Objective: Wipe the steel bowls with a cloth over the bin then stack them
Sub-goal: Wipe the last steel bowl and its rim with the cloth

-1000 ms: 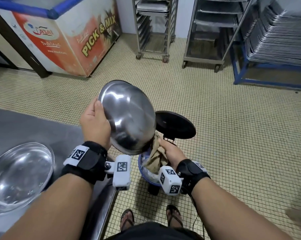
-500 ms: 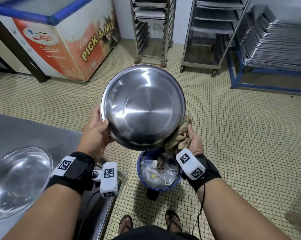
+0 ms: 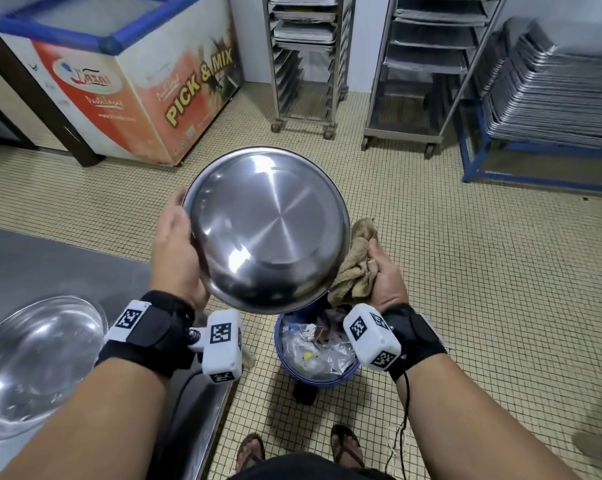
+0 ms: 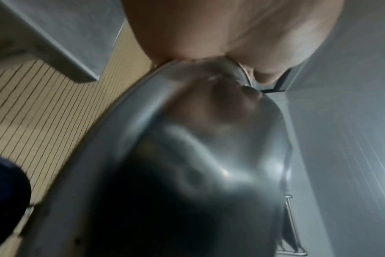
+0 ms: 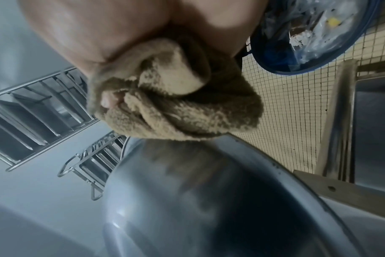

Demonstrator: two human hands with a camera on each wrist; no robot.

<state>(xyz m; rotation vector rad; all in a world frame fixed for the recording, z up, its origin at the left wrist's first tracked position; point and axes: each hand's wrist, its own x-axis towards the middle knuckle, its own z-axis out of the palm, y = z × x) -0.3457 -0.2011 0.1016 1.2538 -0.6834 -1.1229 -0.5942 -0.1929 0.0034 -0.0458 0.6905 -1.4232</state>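
I hold a steel bowl (image 3: pixel 268 230) tilted up over the blue bin (image 3: pixel 316 355), its outer side toward me. My left hand (image 3: pixel 176 244) grips its left rim, thumb on the outside. My right hand (image 3: pixel 386 275) clutches a bunched brown cloth (image 3: pixel 355 265) against the bowl's lower right edge. The left wrist view shows the left hand (image 4: pixel 231 34) at the rim of the blurred bowl (image 4: pixel 209 156). In the right wrist view the cloth (image 5: pixel 176 107) touches the bowl (image 5: pixel 209 200), with the bin (image 5: pixel 308 34) behind. A second steel bowl (image 3: pixel 32 362) sits upright on the table.
The steel table (image 3: pixel 50 265) runs along my left, its edge beside the bin. A chest freezer (image 3: pixel 136 81) stands far left, two wheeled tray racks (image 3: pixel 306 64) at the back, stacked trays (image 3: pixel 552 91) on a blue frame at right. Tiled floor lies between.
The bowl has turned from edge-on to outer side facing me and risen slightly. My right hand with the cloth moved from under the bowl up to its right edge.
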